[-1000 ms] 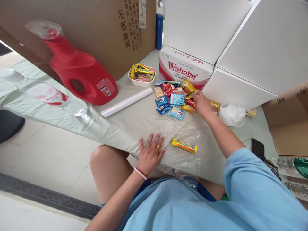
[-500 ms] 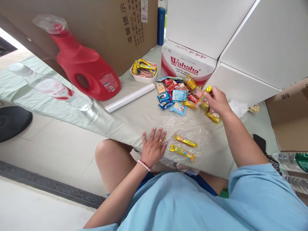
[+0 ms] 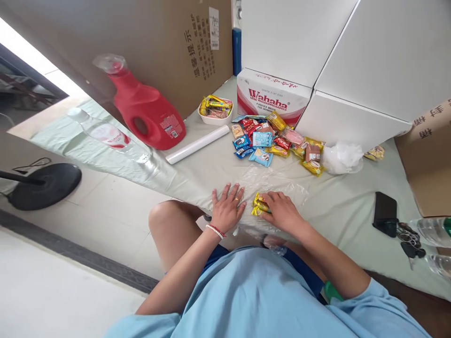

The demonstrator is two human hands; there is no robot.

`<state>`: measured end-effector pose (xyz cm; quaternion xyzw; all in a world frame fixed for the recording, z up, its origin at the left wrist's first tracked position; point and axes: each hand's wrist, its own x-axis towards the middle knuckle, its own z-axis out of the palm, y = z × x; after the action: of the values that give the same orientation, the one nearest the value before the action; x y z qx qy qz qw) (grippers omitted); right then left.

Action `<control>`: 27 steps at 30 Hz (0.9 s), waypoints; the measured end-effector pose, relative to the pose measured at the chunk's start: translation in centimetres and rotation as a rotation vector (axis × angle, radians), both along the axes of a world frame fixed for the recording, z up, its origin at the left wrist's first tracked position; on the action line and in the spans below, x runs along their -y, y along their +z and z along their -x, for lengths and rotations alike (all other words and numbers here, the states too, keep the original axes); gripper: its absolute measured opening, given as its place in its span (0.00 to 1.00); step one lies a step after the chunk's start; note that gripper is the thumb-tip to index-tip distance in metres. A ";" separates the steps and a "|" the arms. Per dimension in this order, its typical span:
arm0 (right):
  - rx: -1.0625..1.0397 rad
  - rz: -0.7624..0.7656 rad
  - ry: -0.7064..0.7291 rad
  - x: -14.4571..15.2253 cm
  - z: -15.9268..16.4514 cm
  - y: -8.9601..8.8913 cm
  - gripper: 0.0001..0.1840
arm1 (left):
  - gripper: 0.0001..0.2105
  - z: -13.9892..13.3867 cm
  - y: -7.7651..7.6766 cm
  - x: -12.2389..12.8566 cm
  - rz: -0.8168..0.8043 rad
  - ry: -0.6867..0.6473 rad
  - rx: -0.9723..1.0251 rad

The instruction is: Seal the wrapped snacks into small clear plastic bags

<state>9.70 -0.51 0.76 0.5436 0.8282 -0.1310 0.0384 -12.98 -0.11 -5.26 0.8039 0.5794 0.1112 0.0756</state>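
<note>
My left hand [image 3: 227,209] lies flat with fingers spread on the table's front edge, over the left side of a sheet of clear plastic film [image 3: 299,191]. On that film my right hand [image 3: 283,213] is closed over yellow-wrapped snack bars [image 3: 259,203]. Their left ends stick out past my fingertips; the hand hides the rest, so I cannot tell how many it grips. Farther back lies a pile of wrapped snacks, with a light blue packet [image 3: 261,157] at its near side and a brown-and-yellow packet [image 3: 313,153] at its right.
A white tub [image 3: 215,120] of snacks and a white roll [image 3: 198,144] lie left of the pile. Further left are a red jug [image 3: 151,110] and a clear bottle [image 3: 109,136]. White boxes [image 3: 275,96] stand behind. At right are a crumpled bag [image 3: 341,158] and a black case [image 3: 384,213].
My right hand has come from the pile's right side, with a yellow packet in it, down onto the yellow bars on the film. My left hand stays in place.
</note>
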 end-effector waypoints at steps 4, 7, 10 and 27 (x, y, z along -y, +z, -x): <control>-0.014 -0.051 -0.012 -0.6 -0.6 0.8 0.34 | 0.26 0.0 -0.1 0.0 -0.006 0.008 -0.012; -0.006 -0.043 0.007 -0.7 -0.5 0.6 0.39 | 0.26 -0.2 -0.2 0.1 -0.009 0.011 -0.008; 0.021 -0.040 -0.010 -0.8 -0.8 -0.2 0.37 | 0.26 -0.5 -0.4 0.3 -0.008 0.032 -0.001; -0.028 -0.042 -0.032 -2.6 1.3 -0.5 0.32 | 0.31 2.0 1.2 0.9 0.087 0.027 0.154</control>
<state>8.35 2.10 0.28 0.5557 0.8223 -0.1215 0.0133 -15.02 -1.00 -4.09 0.7811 0.5867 0.1485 0.1535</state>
